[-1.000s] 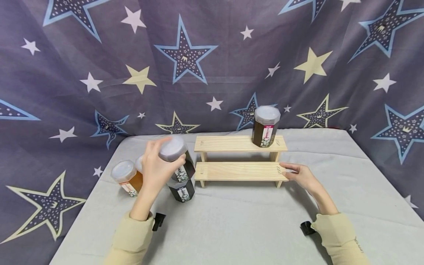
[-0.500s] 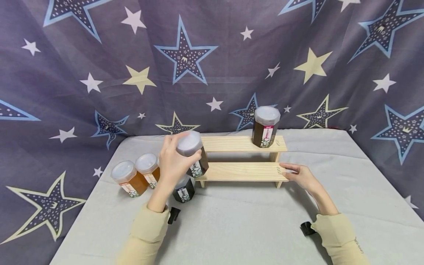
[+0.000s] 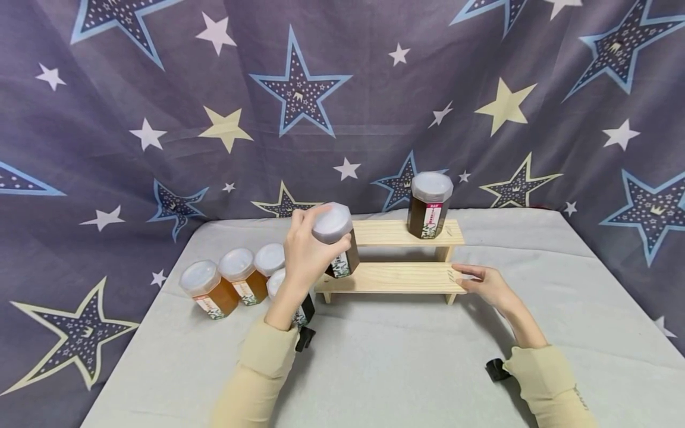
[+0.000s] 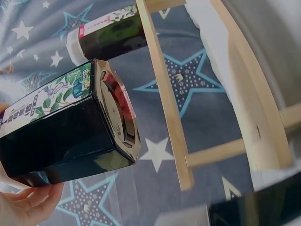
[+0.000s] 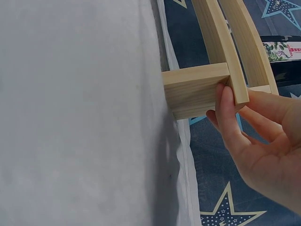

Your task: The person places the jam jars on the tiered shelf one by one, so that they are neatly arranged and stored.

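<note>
My left hand (image 3: 310,252) grips a dark jar (image 3: 345,261) with a whitish lid, fingers and thumb round its upper part. In the head view this jar overlaps the left end of the two-step wooden shelf (image 3: 396,276); in the left wrist view the dark jar (image 4: 61,127) hangs in the air, its base toward the shelf (image 4: 167,94). At the shelf's right end, my right hand (image 3: 489,288) pinches the lower board, thumb and fingers on either side of its edge in the right wrist view. Another dark jar (image 3: 428,208) stands on the upper step's right end.
Left of the shelf, two amber jars (image 3: 214,297) (image 3: 248,285) stand on the grey cloth (image 3: 401,368). Beside them is another lidded jar (image 3: 269,258), and a dark jar (image 3: 307,309) partly hidden behind my left hand. A starry curtain (image 3: 342,119) hangs behind the table.
My left hand has carried the dark jar rightward and slightly up, from over the other jars to the shelf's left end. My right hand stays on the lower board.
</note>
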### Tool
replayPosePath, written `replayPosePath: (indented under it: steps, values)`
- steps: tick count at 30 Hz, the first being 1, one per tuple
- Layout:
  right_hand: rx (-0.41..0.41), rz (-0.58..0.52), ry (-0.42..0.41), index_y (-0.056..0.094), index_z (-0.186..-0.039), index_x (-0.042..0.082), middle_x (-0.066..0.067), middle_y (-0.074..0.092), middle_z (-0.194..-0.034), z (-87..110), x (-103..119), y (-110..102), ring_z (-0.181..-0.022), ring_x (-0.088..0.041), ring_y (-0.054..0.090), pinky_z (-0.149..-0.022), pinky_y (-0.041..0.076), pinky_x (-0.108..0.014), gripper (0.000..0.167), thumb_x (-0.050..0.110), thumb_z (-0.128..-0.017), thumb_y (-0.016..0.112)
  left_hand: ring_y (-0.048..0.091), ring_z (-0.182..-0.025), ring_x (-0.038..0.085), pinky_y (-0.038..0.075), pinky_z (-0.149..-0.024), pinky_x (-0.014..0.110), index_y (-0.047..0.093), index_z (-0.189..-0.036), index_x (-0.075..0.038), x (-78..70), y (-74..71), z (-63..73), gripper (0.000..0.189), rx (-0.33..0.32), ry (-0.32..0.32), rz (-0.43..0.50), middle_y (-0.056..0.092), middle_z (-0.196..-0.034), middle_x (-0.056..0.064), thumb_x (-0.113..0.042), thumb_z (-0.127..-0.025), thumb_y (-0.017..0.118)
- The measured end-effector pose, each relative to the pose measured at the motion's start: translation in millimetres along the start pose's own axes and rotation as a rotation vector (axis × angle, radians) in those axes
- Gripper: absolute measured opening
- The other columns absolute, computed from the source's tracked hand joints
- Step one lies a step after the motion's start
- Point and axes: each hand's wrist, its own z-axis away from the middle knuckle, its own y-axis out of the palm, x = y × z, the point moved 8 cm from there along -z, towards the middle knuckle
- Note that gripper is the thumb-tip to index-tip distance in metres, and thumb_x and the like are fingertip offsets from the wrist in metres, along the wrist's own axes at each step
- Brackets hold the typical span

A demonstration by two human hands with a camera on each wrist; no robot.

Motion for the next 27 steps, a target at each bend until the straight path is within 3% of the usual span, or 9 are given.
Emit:
replayPosePath:
  steps: [7,15,27]
  values:
    - [0.001,-0.003,-0.001,0.043,-0.121,-0.015,-0.033,0.047,-0.116,0.3,1,0,-0.079,0.005,0.055,-0.068,0.048,-0.018,0.042,0.003,-0.085,0.054,0.053,-0.078,0.022,0.045,-0.065,0.035,0.061,-0.105,-0.015,-5.9,18.3,-8.4,0.050,0.029,-0.008,0.000,0.048,-0.090,0.006,-0.027,-0.058,0.073]
    - [0.010,0.003,-0.005,0.042,-0.122,-0.014,-0.031,0.048,-0.117,-0.6,2,1,-0.080,0.004,0.055,-0.068,0.048,-0.018,0.043,0.005,-0.085,0.054,0.052,-0.077,0.021,0.046,-0.064,0.034,0.060,-0.106,-0.013,-14.8,38.5,-18.9,0.050,0.048,0.042,-0.009,0.046,-0.086,0.007,-0.027,-0.059,0.073]
    - [-0.001,0.027,-0.003,0.045,-0.121,-0.013,-0.031,0.048,-0.116,0.0,0,0,-0.080,0.005,0.055,-0.069,0.047,-0.017,0.042,0.005,-0.085,0.055,0.051,-0.080,0.020,0.046,-0.067,0.033,0.060,-0.105,-0.015,-14.0,72.3,-33.0,0.049,0.072,0.032,-0.035,0.046,-0.087,0.006,-0.031,-0.061,0.071]
